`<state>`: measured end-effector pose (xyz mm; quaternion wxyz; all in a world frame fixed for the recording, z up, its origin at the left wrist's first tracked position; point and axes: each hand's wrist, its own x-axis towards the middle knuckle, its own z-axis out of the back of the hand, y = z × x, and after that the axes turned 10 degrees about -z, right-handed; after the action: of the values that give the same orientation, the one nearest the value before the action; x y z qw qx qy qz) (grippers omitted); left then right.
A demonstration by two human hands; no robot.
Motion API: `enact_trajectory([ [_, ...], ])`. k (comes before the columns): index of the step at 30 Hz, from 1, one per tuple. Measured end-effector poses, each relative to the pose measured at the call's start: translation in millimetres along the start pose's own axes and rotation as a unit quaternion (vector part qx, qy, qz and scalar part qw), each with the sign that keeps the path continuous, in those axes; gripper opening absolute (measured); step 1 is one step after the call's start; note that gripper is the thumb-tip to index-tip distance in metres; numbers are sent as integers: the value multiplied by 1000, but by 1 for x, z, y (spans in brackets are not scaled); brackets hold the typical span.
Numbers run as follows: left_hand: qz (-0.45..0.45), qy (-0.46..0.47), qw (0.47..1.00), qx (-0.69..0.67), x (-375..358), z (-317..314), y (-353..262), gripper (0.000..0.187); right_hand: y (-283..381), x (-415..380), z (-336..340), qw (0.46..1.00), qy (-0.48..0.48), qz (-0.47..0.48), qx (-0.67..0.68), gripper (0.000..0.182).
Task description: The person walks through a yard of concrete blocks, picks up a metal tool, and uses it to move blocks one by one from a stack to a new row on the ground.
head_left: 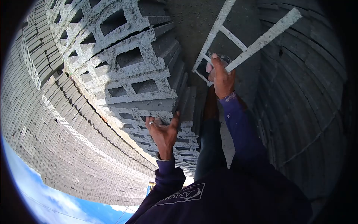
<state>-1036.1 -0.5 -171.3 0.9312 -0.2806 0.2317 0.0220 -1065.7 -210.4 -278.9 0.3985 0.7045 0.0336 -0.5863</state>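
Observation:
My left hand (163, 136), with a ring on one finger, is closed on the edge of a hollow concrete block (143, 105) in a tall stack. Its fingertips reach under the edge, while the thumb presses the block's corner. My right hand (223, 80) is wrapped around a whitish, spattered ladder-like frame (233, 37) with long rails and short crossbars. The thumb points up along the near end of the frame, and the fingers are partly hidden behind the bars. Below the frame, a foot and a dark trouser leg (210, 153) show.
More hollow blocks (130, 35) are piled up at the upper left. Long walls of stacked blocks (82, 138) curve along the left, with blue sky (71, 199) beyond. A shaded stack (302, 86) stands close on my right. Dark ground (194, 30) forms a narrow passage between the stacks.

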Motion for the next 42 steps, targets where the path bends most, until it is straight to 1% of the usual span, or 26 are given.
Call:
enact_trajectory([
  [1,0,-4,1000,-8,0,-3,2,44,17,-2,6,999,10,-22,31,50],
  [3,-7,25,1000,12,1,2,1,69,25,0,0,999,6,23,48,50],
  [4,13,-5,999,-38,1,0,-2,45,21,1,-9,998,20,16,48,47],
  [5,11,-6,999,-37,3,1,-1,45,11,3,-16,998,34,9,49,44],
  [6,-6,12,1000,14,4,2,1,45,-32,19,-24,999,26,-18,-37,48],
  [7,-21,30,997,65,2,3,2,45,-50,29,-35,998,-14,12,-68,48],
  [10,8,33,999,-25,4,3,-5,45,-59,41,-31,996,-1,-14,-90,49],
  [11,16,32,999,-22,3,1,-3,45,-52,37,-21,995,6,-19,-93,49],
  [13,-61,47,990,121,3,-2,-1,45,-33,30,-3,997,-7,-18,-77,48],
  [14,-44,90,983,154,6,-5,-2,45,-23,26,7,997,-17,-22,-71,47],
  [15,-121,-6,980,156,6,-19,-1,45,-10,23,14,997,-23,-19,-65,46],
  [17,-135,73,950,271,5,-20,-7,45,7,15,25,999,-39,-24,-19,45],
  [18,-135,61,952,266,8,-9,-12,45,18,8,28,999,-44,-27,7,44],
  [20,-111,153,970,152,7,22,-26,44,39,-9,37,998,-46,-34,19,43],
  [21,-108,145,972,148,9,31,-41,44,50,-16,39,999,-42,-28,19,43],
  [23,-160,-4,982,103,21,49,-73,44,58,-24,38,999,-37,-7,12,43],
  [24,-189,-8,964,186,34,50,-86,46,63,-29,33,999,-35,10,12,44],
  [28,-239,-60,950,194,85,-1,-73,48,89,-60,1,999,-4,24,27,45],
  [30,-79,73,971,213,95,-17,-72,41,108,-81,-15,999,12,30,19,46],
  [31,-68,59,975,202,94,-22,-68,41,120,-87,-26,999,28,37,17,46],
  [33,-172,-77,964,187,88,-25,-60,38,140,-100,-49,996,72,59,-12,46],
  [36,-159,-82,974,137,81,-23,-52,43,169,-121,-105,977,179,105,-48,48],
  [38,-176,-73,974,121,85,-24,-47,44,192,-145,-149,956,219,172,-90,49],
  [40,-155,-66,981,97,82,-18,-51,43,210,-179,-186,910,261,311,-82,49],
  [41,-153,-44,983,90,80,-15,-51,42,225,-188,-198,891,323,306,-94,44],
  [42,-167,-46,981,84,80,-13,-48,42,214,-189,-212,822,289,479,-104,31],
])
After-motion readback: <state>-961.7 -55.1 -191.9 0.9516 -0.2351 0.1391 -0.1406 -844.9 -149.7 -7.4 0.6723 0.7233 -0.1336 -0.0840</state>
